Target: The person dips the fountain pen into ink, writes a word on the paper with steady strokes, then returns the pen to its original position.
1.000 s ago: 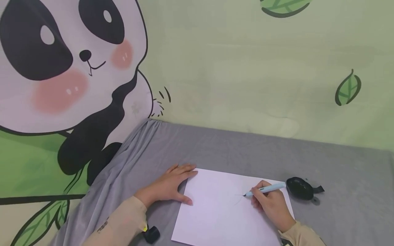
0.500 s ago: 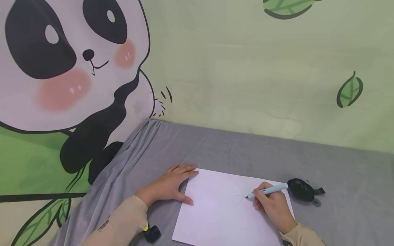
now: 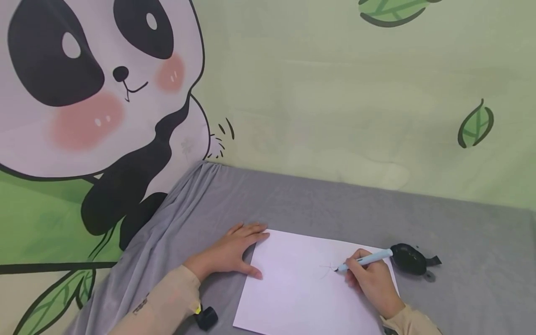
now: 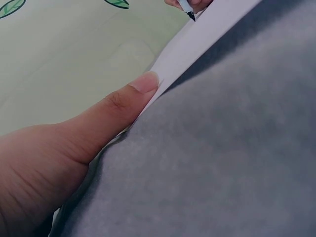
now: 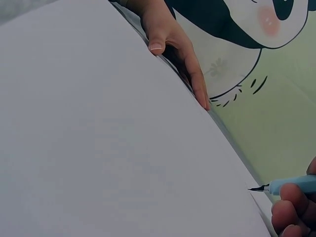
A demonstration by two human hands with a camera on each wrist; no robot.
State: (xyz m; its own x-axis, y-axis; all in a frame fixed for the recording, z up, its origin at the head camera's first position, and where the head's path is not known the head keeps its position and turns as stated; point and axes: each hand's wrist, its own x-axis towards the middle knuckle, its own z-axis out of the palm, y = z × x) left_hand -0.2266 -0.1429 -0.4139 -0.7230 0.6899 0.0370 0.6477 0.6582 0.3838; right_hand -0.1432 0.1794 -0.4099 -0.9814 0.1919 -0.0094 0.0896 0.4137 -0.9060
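Note:
A white sheet of paper (image 3: 293,284) lies on the grey cloth. My right hand (image 3: 371,281) pinches a light blue fountain pen (image 3: 368,258), its dark nib touching the paper's upper right part. A few thin crossing strokes (image 3: 328,267) show just left of the nib. My left hand (image 3: 228,251) rests flat and spread at the paper's left edge, thumb and fingertips on it. In the left wrist view the thumb (image 4: 118,106) presses the paper's edge. The right wrist view shows the pen (image 5: 296,185) between curled fingertips, and the left hand across the sheet.
A glossy black oval object (image 3: 408,258) with a short tab lies right of the paper. Near the left sleeve sits a small black object (image 3: 206,318). Grey cloth (image 3: 293,195) covers the table up to a wall with a painted panda (image 3: 142,153) and leaves.
The pen tip has moved slightly right and down, and a short stroke now crosses the earlier lines. The left hand keeps its place on the paper.

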